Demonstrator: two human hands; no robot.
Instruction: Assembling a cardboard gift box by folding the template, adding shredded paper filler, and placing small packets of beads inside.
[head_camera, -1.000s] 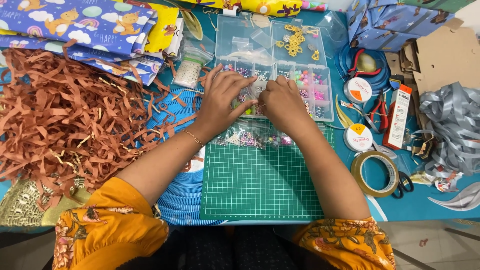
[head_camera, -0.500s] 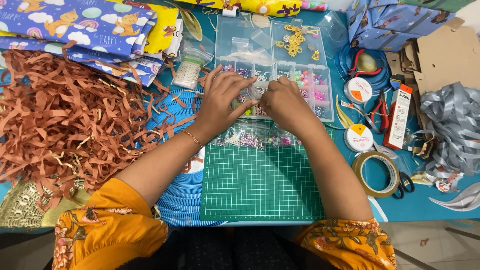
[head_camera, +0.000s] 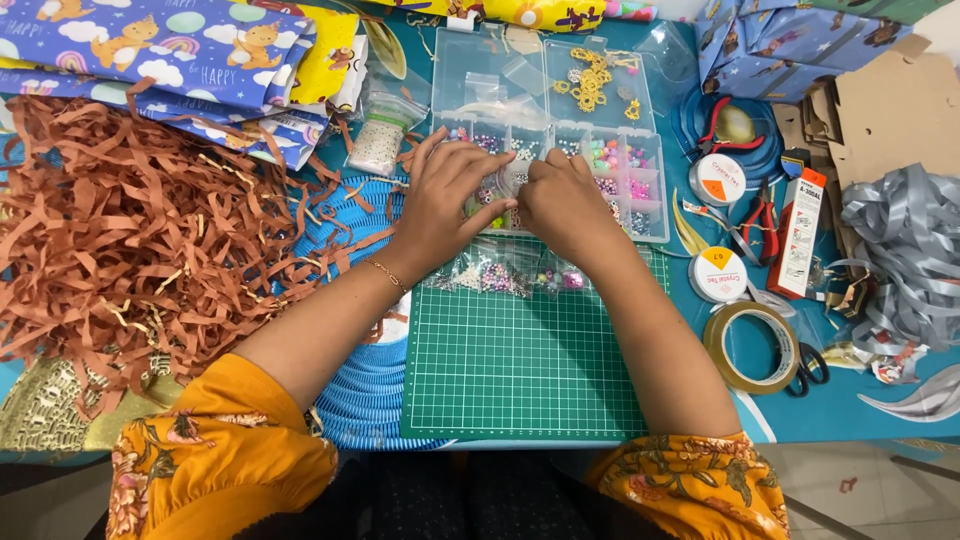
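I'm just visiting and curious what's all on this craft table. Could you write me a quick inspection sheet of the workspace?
Surface: blue table with a green cutting mat in front of the person.
Job's things: clear compartment box of coloured beads and gold charms; small bead bags lie on the mat's far edge.
Clutter: brown paper shreds, patterned wrapping paper, tape roll, grey ribbon, red-handled pliers.
Hands: left hand and right hand rest together over the box's near compartments; what the fingers pinch is hidden.
Cables: nothing seen.
Surroundings: cardboard pieces at the far right; pale floor beyond the table edge.
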